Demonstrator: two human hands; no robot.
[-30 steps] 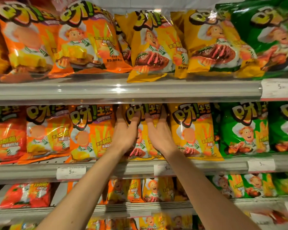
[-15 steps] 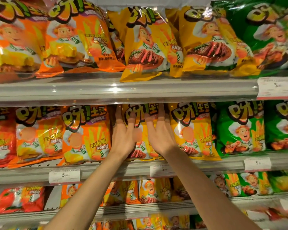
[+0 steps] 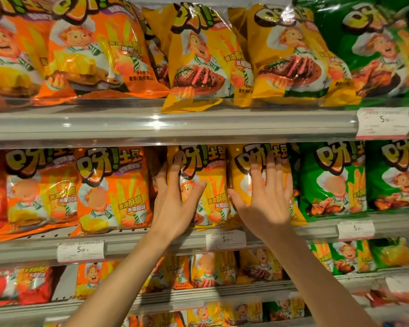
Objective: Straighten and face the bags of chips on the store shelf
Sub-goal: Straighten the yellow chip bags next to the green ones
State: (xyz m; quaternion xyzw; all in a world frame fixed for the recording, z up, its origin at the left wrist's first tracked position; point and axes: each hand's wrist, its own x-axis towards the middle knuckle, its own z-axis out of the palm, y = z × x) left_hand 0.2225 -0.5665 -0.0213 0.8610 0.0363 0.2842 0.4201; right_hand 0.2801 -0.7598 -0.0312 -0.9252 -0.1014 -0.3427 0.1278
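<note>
- I look at grey metal store shelves; the middle shelf (image 3: 151,244) carries white price tags (image 3: 226,239) on its front rail, with more shelves above and below.
- My left hand (image 3: 175,208) lies on a yellow chip bag (image 3: 210,185) at its left edge, fingers straight, thumb spread over the front; it grasps nothing.
- My right hand (image 3: 267,206) presses flat, fingers spread, on the next yellow bag (image 3: 241,166), just to the right; it too is released.
- Both bags stand upright on the middle shelf, between orange bags (image 3: 111,190) on the left and green bags (image 3: 333,180) on the right.
- The hands hide the middle of both yellow bags; the far edges of the picture are blurred and the small print on the tags I cannot read.
- The bags are glossy, puffy foil, with wrinkles that catch the light.
</note>
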